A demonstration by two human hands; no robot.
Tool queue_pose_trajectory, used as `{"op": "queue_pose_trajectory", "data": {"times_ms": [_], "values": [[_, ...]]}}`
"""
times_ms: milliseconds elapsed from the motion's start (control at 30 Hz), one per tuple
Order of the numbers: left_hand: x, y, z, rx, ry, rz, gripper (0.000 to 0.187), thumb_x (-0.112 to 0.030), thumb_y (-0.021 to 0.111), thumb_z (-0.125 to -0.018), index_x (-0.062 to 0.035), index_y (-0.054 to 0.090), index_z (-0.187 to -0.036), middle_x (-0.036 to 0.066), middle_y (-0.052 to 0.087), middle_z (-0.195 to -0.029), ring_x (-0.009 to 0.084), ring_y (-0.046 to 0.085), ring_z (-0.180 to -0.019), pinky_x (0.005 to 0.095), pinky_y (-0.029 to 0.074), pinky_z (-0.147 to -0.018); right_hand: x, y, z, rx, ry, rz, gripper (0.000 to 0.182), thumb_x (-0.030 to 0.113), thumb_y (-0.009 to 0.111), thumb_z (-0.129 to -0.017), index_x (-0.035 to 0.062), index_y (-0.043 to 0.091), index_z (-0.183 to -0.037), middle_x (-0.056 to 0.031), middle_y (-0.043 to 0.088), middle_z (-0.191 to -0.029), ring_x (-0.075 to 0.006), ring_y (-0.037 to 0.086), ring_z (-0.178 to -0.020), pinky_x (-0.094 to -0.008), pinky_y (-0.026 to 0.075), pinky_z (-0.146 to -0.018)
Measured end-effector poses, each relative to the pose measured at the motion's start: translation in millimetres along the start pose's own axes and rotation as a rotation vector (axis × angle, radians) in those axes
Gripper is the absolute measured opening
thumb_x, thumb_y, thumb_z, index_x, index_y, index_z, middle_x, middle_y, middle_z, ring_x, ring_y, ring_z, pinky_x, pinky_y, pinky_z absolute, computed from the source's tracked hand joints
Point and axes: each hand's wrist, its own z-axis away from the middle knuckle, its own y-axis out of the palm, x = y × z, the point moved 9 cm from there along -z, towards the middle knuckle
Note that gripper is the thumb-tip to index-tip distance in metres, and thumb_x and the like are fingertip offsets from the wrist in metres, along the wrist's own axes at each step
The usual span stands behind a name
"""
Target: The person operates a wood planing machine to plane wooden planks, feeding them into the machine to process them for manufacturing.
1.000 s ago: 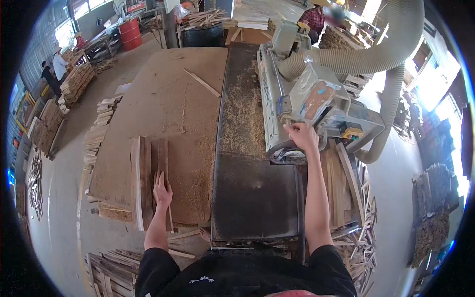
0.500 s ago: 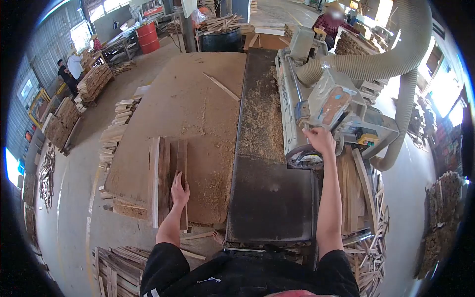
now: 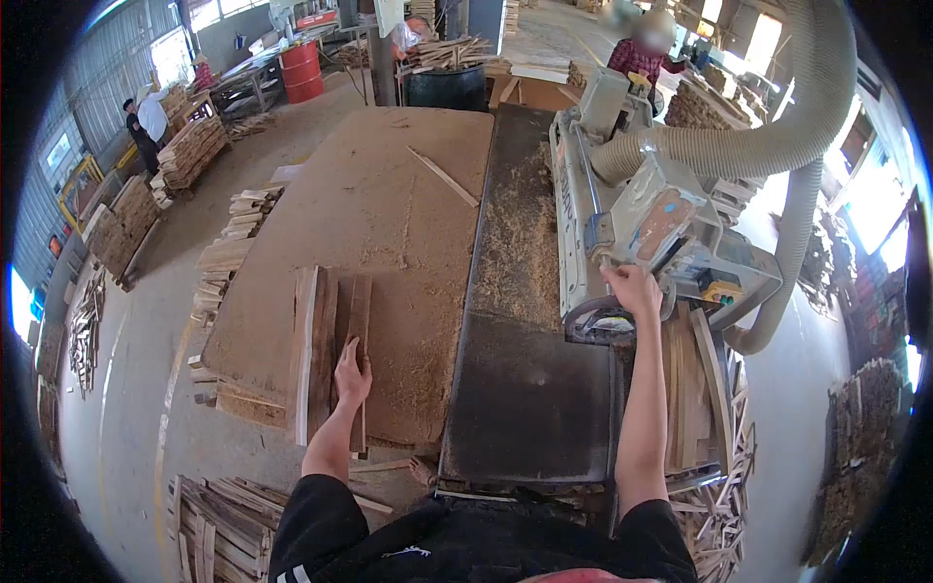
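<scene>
On the brown tabletop (image 3: 389,233), my left hand (image 3: 353,373) rests with its fingers apart on a narrow wooden strip (image 3: 360,301). Just left of it lie more boards side by side, one with a pale edge (image 3: 306,360). My right hand (image 3: 632,289) is raised to the front of a grey machine (image 3: 661,209), its fingers pinched at a small part that I cannot make out. A round black handwheel (image 3: 600,321) sits just below that hand. Sawdust covers the dark machine bed (image 3: 520,223).
A thick ribbed hose (image 3: 729,146) arches over the machine. Stacked wood (image 3: 695,389) stands at the right, with more wood (image 3: 228,534) at the lower left. A loose stick (image 3: 443,176) lies farther up the table. A co-worker (image 3: 641,49) is beyond the machine; others stand at the far left.
The whole view has shifted slightly, so the table and machine appear a little farther right. Both hands keep nearly the same places on the strip and at the machine.
</scene>
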Motion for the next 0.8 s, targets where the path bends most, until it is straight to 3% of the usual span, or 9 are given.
{"op": "queue_pose_trajectory", "data": {"times_ms": [800], "values": [[1.3,0.7,-0.6,-0.03,0.031,-0.01,0.052,-0.005,0.062,-0.092,-0.0048,0.048,-0.142,0.026,0.052,-0.148,0.0464,0.052,-0.131,0.0487,0.046,-0.109,-1.8,2.8,-3.0,0.003,-0.013,-0.022,0.053,0.064,0.063,-0.088,0.0182,0.081,-0.109,-0.0134,0.077,-0.106,-0.036,0.07,-0.11,-0.0471,0.053,-0.094]]}}
